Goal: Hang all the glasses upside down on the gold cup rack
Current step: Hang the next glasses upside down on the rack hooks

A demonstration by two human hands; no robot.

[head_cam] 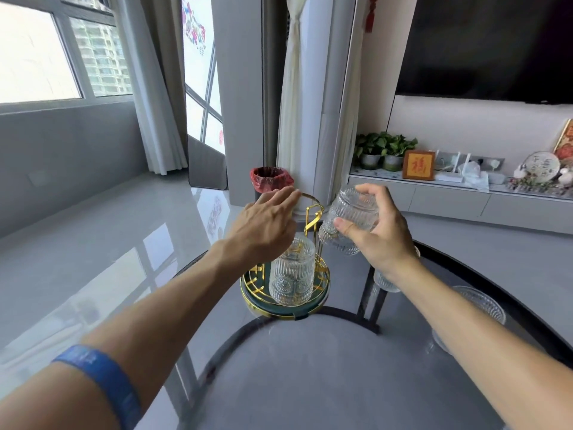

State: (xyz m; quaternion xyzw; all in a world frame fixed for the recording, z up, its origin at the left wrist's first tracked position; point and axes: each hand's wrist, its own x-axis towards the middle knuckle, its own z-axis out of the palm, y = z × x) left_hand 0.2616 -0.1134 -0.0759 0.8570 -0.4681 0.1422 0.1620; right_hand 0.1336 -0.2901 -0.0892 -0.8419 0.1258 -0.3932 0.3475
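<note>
The gold cup rack (pixel 313 216) stands on its round green and gold base (pixel 248 292) at the far side of a glass table (pixel 310 367). One ribbed clear glass (pixel 292 274) hangs upside down on the rack's near side. My left hand (pixel 266 225) reaches over the rack, fingers on its top ring handle. My right hand (pixel 376 231) holds a second ribbed glass (pixel 350 221) upside down and tilted, just right of the rack's gold hooks. More ribbed glasses stand on the table at the right: one behind my right wrist (pixel 384 282) and another nearer (pixel 483 302).
The table is round, with a dark rim and dark frame under the glass. Beyond it is a shiny grey floor, a bin with a red bag (pixel 270 181), a pillar with curtains, and a low white cabinet (pixel 449 200) with plants and ornaments.
</note>
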